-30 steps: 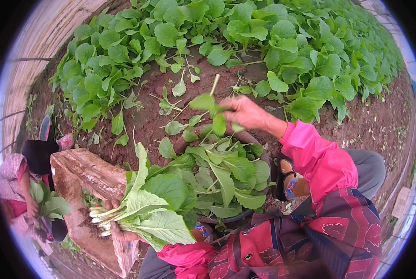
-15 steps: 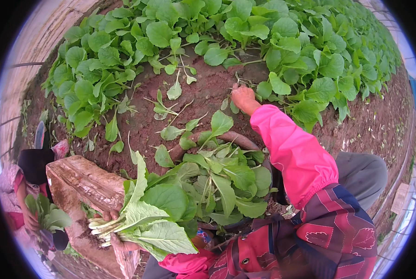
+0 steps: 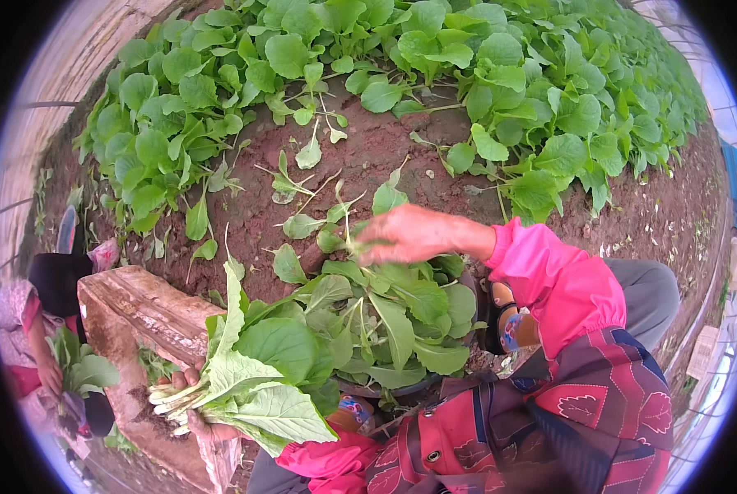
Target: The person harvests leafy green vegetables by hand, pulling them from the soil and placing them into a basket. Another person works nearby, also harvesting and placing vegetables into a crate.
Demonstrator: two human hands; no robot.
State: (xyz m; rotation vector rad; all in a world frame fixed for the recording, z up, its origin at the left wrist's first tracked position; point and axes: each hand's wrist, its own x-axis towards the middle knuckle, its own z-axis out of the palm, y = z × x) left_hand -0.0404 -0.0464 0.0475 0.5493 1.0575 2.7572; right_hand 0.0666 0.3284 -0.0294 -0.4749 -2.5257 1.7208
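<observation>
My left hand [image 3: 197,403] is closed around the pale stems of a bunch of leafy greens [image 3: 257,387], whose broad leaves point right. My right hand [image 3: 389,235], slightly blurred, is above the far rim of a round tub [image 3: 311,257]. Its fingers are pinched on a small leafy seedling [image 3: 344,206] with a thin stalk sticking up; part of it is hidden by the fingers. Loose green leaves and plants [image 3: 393,325] fill the tub in front of me.
Rows of leafy greens [image 3: 541,90] grow across the far side. Several pulled plants [image 3: 284,183] lie on the brown soil [image 3: 253,210]. A worn wooden box [image 3: 150,309] stands at left. Beyond it another person [image 3: 43,346] holds greens [image 3: 84,366].
My right hand has moved from the soil beside the growing plants back toward me and left, over the tub, with a small seedling. My left hand keeps its bunch almost in place.
</observation>
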